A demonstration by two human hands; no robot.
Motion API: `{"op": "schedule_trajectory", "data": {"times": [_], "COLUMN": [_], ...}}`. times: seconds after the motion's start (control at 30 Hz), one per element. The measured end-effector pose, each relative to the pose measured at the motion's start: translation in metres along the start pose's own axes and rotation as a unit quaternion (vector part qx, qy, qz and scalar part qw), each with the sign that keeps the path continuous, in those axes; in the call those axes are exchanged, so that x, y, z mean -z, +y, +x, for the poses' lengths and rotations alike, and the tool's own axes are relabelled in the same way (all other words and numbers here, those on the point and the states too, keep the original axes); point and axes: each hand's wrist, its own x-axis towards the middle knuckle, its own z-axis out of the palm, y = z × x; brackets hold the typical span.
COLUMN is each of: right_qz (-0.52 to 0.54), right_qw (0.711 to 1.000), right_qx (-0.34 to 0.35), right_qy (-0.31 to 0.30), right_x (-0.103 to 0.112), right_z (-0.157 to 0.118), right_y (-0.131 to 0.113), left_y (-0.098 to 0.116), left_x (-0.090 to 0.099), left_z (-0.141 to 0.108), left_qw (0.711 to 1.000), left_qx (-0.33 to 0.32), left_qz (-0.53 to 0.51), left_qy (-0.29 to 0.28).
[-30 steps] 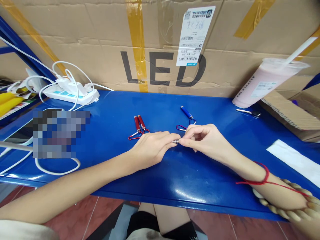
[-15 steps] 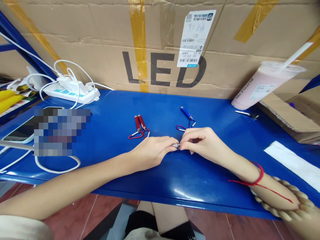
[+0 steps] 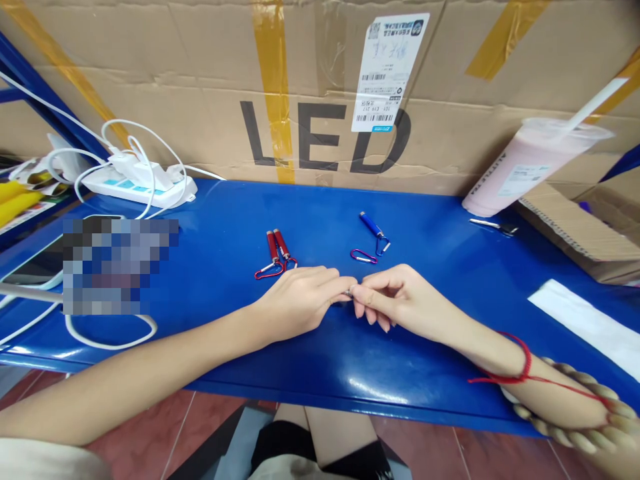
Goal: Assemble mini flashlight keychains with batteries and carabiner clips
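Observation:
My left hand [image 3: 297,300] is closed, thumb and forefinger pinching a small silvery metal piece [image 3: 349,291], mostly hidden by the fingers. My right hand [image 3: 390,297] meets it from the right, its thumb and forefinger closed on the piece's other end, the other fingers curled below. Beyond the right hand lie a loose purple-red carabiner clip [image 3: 363,256] and a small blue keychain flashlight [image 3: 371,225] with a blue clip. Past the left hand, two red keychain flashlights [image 3: 277,246] rest side by side, their red clips partly behind the hand.
On the blue table [image 3: 225,220] a white power strip [image 3: 140,190] with cables stands back left, near a phone [image 3: 37,260] and a blurred patch. A pink drink cup [image 3: 525,167], an open cardboard box [image 3: 575,227] and a white strip [image 3: 590,327] are right. A large carton [image 3: 200,87] walls the back.
My right hand has turned and its fingers have shifted down and slightly left against the left fingertips. Less of the silvery piece shows, while the purple-red clip is now fully visible.

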Motion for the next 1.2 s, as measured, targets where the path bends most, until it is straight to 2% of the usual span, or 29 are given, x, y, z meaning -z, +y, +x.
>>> {"op": "schedule_trajectory", "data": {"times": [0.13,0.27,0.43,0.5,0.57,0.63,0.7,0.9,1.0,1.2], "right_qz": [0.108,0.131,0.058,-0.02,-0.129,-0.22,-0.267,-0.293,-0.306,-0.358], "right_qw": [0.993,0.99,0.998,0.999,0.982,0.943,0.912,0.885,0.878,0.844], "right_qx": [-0.046,-0.056,-0.01,0.029,0.089,0.16,0.211,0.257,0.269,0.315], "right_qy": [-0.019,-0.017,-0.024,0.02,0.108,0.193,0.229,0.254,0.252,0.245], "right_x": [-0.001,0.0,0.003,0.005,0.007,0.009,0.01,0.011,0.012,0.013], "right_z": [0.003,0.006,0.007,0.005,0.004,0.002,0.0,0.0,-0.002,-0.006], "right_y": [0.004,0.006,0.006,0.006,0.006,0.006,0.006,0.006,0.005,0.004], "left_y": [-0.002,-0.002,0.0,0.002,0.003,0.003,0.002,0.002,0.003,0.002], "left_x": [0.0,0.0,0.001,0.001,0.0,0.0,-0.001,0.002,0.003,0.004], "left_z": [0.002,0.0,0.001,0.002,0.003,0.004,0.005,0.005,0.005,0.004], "left_qw": [1.0,0.999,0.984,0.98,0.978,0.979,0.98,0.98,0.979,0.981], "left_qx": [0.001,0.029,0.095,0.114,0.134,0.146,0.15,0.158,0.152,0.134], "left_qz": [-0.006,-0.036,-0.118,-0.135,-0.137,-0.131,-0.123,-0.107,-0.115,-0.115], "left_qy": [0.014,-0.012,-0.094,-0.094,-0.08,-0.064,-0.051,-0.059,-0.077,-0.085]}}
